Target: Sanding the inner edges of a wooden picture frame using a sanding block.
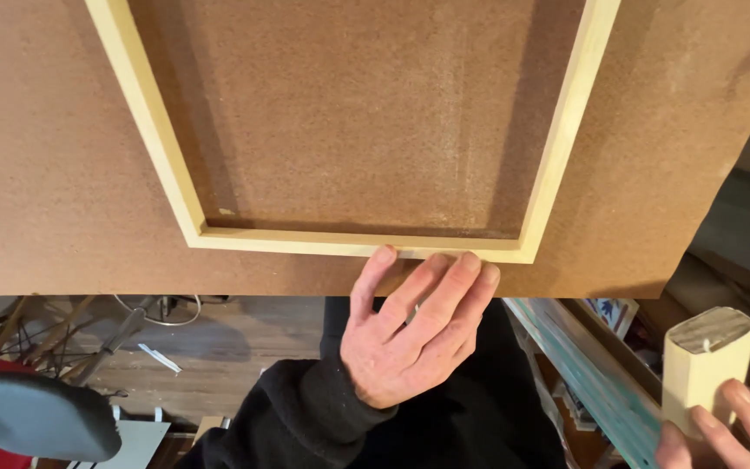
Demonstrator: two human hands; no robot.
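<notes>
A broad brown fibreboard sheet [62,174] is lying across the table, filling most of the view and running out past the far, left and right edges. A pale wooden frame [163,148] is resting flat on it, its near rail sitting just inside the board's near edge and its two side rails reaching away toward the far side. The left hand [401,334], in a black sleeve [297,417], is lying loosely open at the board's near edge, its fingers [444,287] stretching forward and gripping nothing, the fingertips touching the frame's near rail at about its middle. At the near right corner the right hand [731,430] is only partly showing; its fingers are wrapping around the lower part of a pale squared block [707,360] with a greyish top, holding it upright, well apart from the frame. A grey rounded seat [32,417] is sitting on the floor at the near left.
</notes>
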